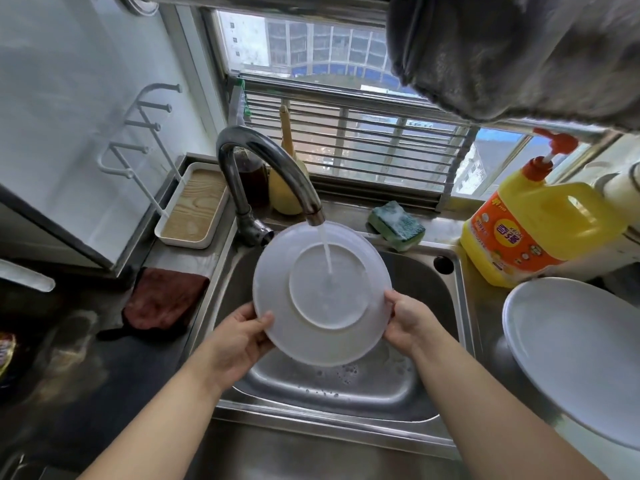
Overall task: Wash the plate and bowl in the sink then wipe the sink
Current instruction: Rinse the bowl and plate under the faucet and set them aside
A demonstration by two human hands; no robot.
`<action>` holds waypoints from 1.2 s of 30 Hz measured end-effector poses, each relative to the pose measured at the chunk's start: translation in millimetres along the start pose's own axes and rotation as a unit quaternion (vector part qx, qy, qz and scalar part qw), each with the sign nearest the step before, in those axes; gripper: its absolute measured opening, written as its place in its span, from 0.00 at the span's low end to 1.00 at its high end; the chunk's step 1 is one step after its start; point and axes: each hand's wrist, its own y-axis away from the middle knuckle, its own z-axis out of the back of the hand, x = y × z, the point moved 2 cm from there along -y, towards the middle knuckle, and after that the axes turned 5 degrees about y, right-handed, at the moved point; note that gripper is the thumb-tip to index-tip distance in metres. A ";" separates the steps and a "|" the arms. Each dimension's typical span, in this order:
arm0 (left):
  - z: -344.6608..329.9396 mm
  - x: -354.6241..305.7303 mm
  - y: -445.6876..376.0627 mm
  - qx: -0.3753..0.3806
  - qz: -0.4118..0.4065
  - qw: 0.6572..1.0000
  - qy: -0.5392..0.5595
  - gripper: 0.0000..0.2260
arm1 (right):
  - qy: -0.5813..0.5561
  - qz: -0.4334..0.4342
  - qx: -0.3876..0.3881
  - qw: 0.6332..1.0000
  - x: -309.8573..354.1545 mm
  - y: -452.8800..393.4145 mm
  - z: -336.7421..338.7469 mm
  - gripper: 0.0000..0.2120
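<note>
I hold a white bowl (277, 285) upside down over the steel sink (346, 386), its base ring facing me. My left hand (239, 337) grips its lower left rim and my right hand (408, 320) grips its right rim. Water runs from the curved tap (266, 161) onto the bowl's underside. A white plate (575, 355) lies on the counter to the right of the sink.
A green and yellow sponge (396, 225) sits behind the sink. A yellow detergent bottle (540, 230) stands at the back right. A dark red cloth (162, 299) lies left of the sink, near a white tray (194, 206). A grey towel (512, 50) hangs overhead.
</note>
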 end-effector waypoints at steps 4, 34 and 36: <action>10.2 27.7 -6.8 -0.047 0.076 0.992 -0.088 0.15 | 0.080 0.022 -0.058 0.995 -5.6 1.2 16.2 0.14; -18.2 -12.5 -28.6 -0.058 0.018 0.992 -0.108 0.14 | 0.694 0.634 -0.078 0.333 -23.0 21.4 45.1 0.20; -30.2 5.0 -30.1 -0.073 0.000 0.997 -0.020 0.15 | 0.681 0.639 -0.094 0.345 -34.6 23.2 27.6 0.20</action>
